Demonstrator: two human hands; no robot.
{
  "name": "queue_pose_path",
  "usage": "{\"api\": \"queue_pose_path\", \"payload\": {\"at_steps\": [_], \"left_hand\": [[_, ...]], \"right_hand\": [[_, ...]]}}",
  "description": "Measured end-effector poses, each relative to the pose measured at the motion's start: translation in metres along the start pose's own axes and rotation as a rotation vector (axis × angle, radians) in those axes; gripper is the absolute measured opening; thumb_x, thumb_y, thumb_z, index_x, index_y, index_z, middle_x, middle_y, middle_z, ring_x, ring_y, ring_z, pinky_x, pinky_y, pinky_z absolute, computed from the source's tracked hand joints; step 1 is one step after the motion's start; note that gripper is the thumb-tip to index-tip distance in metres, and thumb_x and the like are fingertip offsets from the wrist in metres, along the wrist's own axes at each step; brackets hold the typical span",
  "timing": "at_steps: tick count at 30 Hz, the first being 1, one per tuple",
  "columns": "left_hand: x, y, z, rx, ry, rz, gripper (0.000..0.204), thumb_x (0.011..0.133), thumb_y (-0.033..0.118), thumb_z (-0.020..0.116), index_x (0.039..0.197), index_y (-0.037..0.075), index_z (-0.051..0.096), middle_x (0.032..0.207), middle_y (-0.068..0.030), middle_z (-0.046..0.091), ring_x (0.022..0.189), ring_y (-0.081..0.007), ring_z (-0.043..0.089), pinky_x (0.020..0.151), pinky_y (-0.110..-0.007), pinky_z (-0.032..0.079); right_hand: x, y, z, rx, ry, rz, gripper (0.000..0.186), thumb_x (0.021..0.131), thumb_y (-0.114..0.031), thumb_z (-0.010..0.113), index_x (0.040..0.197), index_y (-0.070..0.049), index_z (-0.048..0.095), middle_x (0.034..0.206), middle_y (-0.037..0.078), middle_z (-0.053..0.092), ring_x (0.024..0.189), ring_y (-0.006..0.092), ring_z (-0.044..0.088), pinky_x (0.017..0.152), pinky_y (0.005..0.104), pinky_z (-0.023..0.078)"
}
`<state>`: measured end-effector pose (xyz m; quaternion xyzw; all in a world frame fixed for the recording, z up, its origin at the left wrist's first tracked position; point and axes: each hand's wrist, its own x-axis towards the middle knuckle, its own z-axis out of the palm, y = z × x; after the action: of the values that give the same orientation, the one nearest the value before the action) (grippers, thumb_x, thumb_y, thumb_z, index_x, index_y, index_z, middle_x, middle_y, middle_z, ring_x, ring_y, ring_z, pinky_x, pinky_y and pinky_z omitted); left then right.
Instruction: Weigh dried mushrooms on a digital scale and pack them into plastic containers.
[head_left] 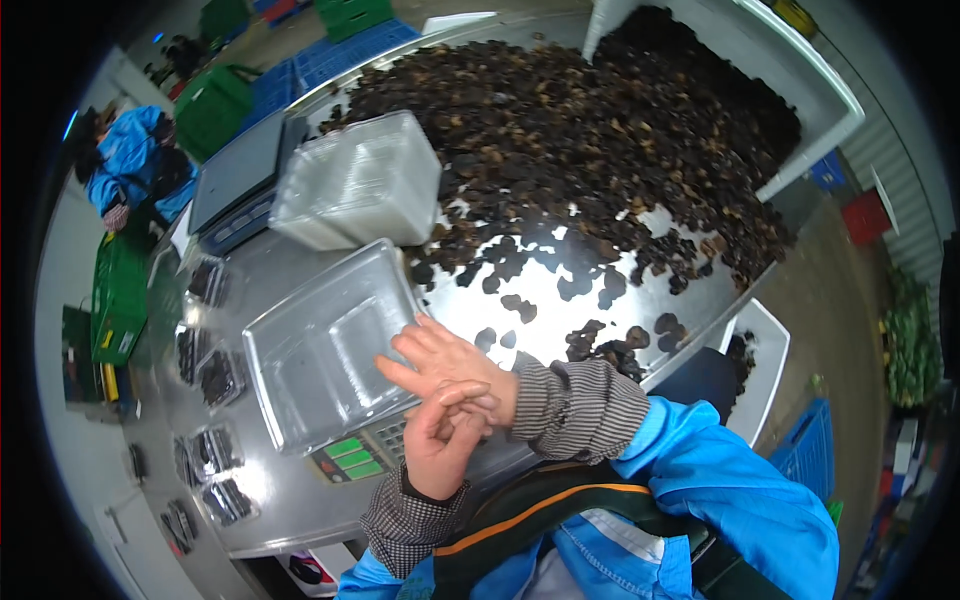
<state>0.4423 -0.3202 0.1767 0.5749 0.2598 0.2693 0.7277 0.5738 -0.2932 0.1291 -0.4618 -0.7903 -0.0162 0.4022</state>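
My right hand (445, 362) reaches in from the right over the near edge of a shiny scale pan (300, 370), its fingers spread and holding nothing. Below it, my left hand (442, 445) is closed, its bent fingers pressed against the underside of the right hand near the wrist. Whether anything small lies inside those fingers is hidden. Under the hands shows the scale's keypad (352, 460) with green labels. Behind the pan stands a stack of clear plastic trays (360, 180). Dark, curled pieces like wood ear mushrooms (560, 140) lie heaped across the metal table.
A white bin (820, 85) tips more dark pieces onto the far right. Another white bin (765, 365) stands below the table's right edge. A second scale (235, 180) sits far left; several filled clear packs (215, 375) lie along the left side. Another person (140, 160) in blue is beyond.
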Motion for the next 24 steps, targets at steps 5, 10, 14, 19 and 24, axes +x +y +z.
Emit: {"api": "queue_pose_path", "payload": {"at_steps": [5, 10, 14, 19, 24], "left_hand": [[0.044, -0.045, 0.024, 0.009, 0.063, -0.102, 0.029, 0.094, 0.001, 0.058, 0.122, -0.003, 0.055, 0.103, -0.0083, 0.063, 0.089, -0.0123, 0.06, 0.078, -0.025, 0.051], [0.094, -0.12, 0.05, 0.27, 0.031, -0.175, 0.06, 0.083, 0.012, 0.075, 0.136, 0.007, 0.047, 0.123, -0.0118, 0.057, 0.115, -0.0207, 0.055, 0.092, -0.036, 0.048], [0.157, -0.16, 0.069, 0.678, -0.037, 0.065, 0.089, 0.071, 0.016, 0.082, 0.146, 0.009, 0.035, 0.127, -0.0206, 0.054, 0.12, -0.0354, 0.051, 0.102, -0.046, 0.041], [0.23, -0.157, 0.096, 1.086, -0.085, -0.027, 0.115, 0.06, 0.014, 0.085, 0.153, 0.014, 0.017, 0.139, -0.0233, 0.039, 0.126, -0.0407, 0.043, 0.106, -0.047, 0.037], [0.264, -0.156, 0.106, 1.19, -0.136, -0.082, 0.116, 0.059, 0.009, 0.085, 0.154, 0.016, 0.018, 0.141, -0.0204, 0.037, 0.128, -0.0402, 0.041, 0.108, -0.046, 0.036]], "right_hand": [[-0.093, 0.062, -0.081, -0.276, 0.041, 0.535, 0.067, 0.063, -0.04, 0.083, 0.119, -0.009, 0.061, 0.096, 0.013, 0.055, 0.095, 0.0334, 0.055, 0.079, 0.0454, 0.046], [-0.219, 0.137, -0.204, -0.618, -0.204, 1.233, 0.097, 0.061, -0.035, 0.088, 0.142, -0.011, 0.04, 0.113, 0.021, 0.049, 0.1, 0.0391, 0.057, 0.087, 0.045, 0.05], [-0.272, 0.181, -0.245, -0.574, -0.446, 1.478, 0.105, 0.063, -0.038, 0.088, 0.148, -0.015, 0.03, 0.125, 0.027, 0.044, 0.11, 0.0448, 0.056, 0.092, 0.046, 0.05], [-0.228, 0.213, -0.219, -0.274, -0.514, 1.363, 0.113, 0.06, -0.036, 0.089, 0.151, -0.018, 0.025, 0.13, 0.032, 0.041, 0.11, 0.0468, 0.058, 0.094, 0.0447, 0.05], [-0.167, 0.225, -0.158, -0.203, -0.48, 1.151, 0.101, 0.06, -0.024, 0.086, 0.146, -0.019, 0.033, 0.127, 0.031, 0.044, 0.102, 0.0431, 0.063, 0.086, 0.0425, 0.054]]}}
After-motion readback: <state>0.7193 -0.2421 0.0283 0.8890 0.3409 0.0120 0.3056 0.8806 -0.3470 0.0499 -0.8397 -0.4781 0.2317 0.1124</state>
